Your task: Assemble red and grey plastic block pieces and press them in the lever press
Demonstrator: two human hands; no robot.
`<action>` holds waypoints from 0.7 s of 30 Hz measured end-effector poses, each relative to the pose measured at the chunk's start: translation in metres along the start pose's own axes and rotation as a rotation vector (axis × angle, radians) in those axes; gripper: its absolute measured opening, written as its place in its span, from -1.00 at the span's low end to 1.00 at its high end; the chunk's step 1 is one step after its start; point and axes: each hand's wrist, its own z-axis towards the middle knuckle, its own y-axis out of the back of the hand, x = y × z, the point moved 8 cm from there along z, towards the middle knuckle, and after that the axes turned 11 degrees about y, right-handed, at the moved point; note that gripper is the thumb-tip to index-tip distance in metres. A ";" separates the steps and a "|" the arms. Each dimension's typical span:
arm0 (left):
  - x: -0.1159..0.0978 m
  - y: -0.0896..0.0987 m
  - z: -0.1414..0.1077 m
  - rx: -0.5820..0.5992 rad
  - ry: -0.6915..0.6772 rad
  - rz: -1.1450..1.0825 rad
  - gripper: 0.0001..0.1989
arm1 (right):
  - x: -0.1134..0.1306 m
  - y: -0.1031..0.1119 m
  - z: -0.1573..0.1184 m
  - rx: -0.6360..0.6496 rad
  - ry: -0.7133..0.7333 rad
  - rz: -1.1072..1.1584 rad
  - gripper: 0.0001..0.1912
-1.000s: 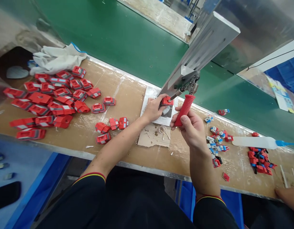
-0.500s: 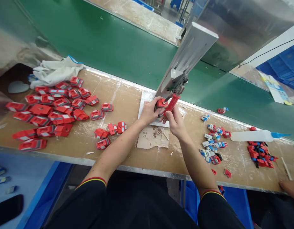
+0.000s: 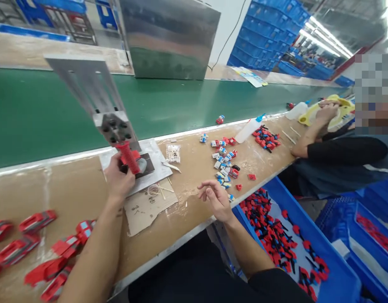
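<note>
My left hand (image 3: 120, 176) is at the toggle press (image 3: 113, 126), its fingers closed around a red plastic toy part (image 3: 135, 155) under the tool. The press's red ribbed handle (image 3: 128, 156) points down in front of that part and hides some of my fingertips. A grey rounded piece (image 3: 143, 166) sits beside it on a dark plate on the metal base (image 3: 154, 148). My right hand (image 3: 217, 201) is over the table's front edge, palm turned inward. Its fingers are loosely bent and apart, with nothing between them.
White-and-blue toy parts (image 3: 223, 162), a glue bottle (image 3: 249, 130) and red-black parts (image 3: 265, 139) lie to the right. Red toy bodies (image 3: 38, 221) are at left. Below the edge stands a blue bin (image 3: 335, 269) of red-black parts. A co-worker (image 3: 345, 151) sits at far right.
My right hand has let go of the red handle and moved right, toward the table's front edge. The handle now points downward. My view has swung to the right; my left hand stays at the press.
</note>
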 end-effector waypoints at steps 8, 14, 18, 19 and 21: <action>0.004 0.010 0.003 -0.087 0.144 -0.031 -0.60 | -0.019 0.166 0.034 -0.475 0.031 -0.230 -0.63; 0.029 0.035 -0.016 -0.180 0.172 -0.208 -0.43 | -0.079 0.276 0.125 -0.736 -0.104 -0.433 -0.45; 0.018 0.071 -0.060 -0.231 0.221 -0.303 -0.44 | -0.104 0.292 0.182 -0.733 -0.165 -0.525 -0.06; 0.012 0.080 -0.072 -0.246 0.231 -0.305 -0.47 | -0.107 0.291 0.194 -0.713 -0.168 -0.535 0.00; 0.000 0.094 -0.096 -0.256 0.261 -0.268 -0.56 | -0.110 0.285 0.212 -0.660 -0.173 -0.549 0.01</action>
